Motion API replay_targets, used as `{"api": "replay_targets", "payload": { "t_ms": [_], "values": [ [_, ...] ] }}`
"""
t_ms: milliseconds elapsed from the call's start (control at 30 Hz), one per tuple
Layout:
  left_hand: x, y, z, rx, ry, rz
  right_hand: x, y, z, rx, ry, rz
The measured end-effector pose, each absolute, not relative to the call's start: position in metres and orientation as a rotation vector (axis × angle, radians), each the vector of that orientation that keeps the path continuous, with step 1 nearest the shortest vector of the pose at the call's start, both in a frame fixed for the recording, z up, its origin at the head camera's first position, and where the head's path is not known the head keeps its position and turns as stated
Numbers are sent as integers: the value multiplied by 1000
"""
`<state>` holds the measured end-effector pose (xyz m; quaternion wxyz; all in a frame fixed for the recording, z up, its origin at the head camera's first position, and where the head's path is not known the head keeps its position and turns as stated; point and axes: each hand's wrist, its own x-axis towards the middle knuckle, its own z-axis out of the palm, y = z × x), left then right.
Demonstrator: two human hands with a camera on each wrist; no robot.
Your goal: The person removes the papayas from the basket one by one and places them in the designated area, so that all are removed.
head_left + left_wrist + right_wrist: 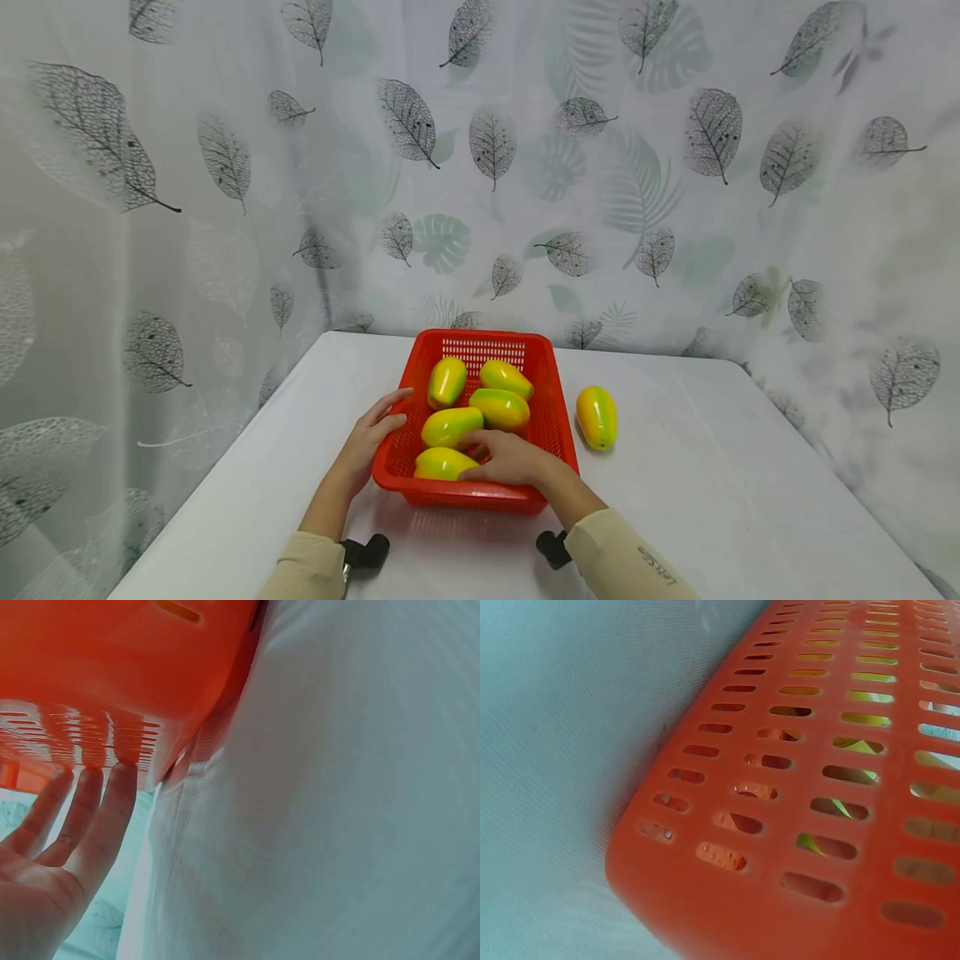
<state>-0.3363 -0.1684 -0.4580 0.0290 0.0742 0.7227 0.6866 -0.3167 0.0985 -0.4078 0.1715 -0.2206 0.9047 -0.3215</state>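
Pretty sure this is some kind of curtained-off booth, can't tell if it's in a home or a lab. Leafy see-through-ish curtain on the far, left and right sides, plain white bench in between.

Your red slotted basket stands upright, five glossy yellow-green fruits inside; a sixth fruit lies right of it.

to the red basket's right, tabletop is lying open beyond one lone fruit, which is sitting near the basket. five fruits are blocking the basket's left and middle, while a narrow gap is running along its inner right wall. the left grip is occupying its left rim; the right grip is covering its near end. behind it, a curtain is closing the way.
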Motion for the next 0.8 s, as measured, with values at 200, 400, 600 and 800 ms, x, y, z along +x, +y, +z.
{"api": "replay_targets", "payload": {
  "t_ms": [200,400,600,800],
  "values": [
    [-336,-168,-458,238,2221,2117,-318,100,-408,-617,2516,-933],
    [-336,-170,-456,223,2220,2127,-319,98,-406,-614,2501,-934],
    [-336,-170,-456,231,2217,2133,-320,97,-405,-630,2501,-918],
    [-335,-169,-457,235,2220,2131,-319,98,-405,-613,2486,-943]
  ]
}}
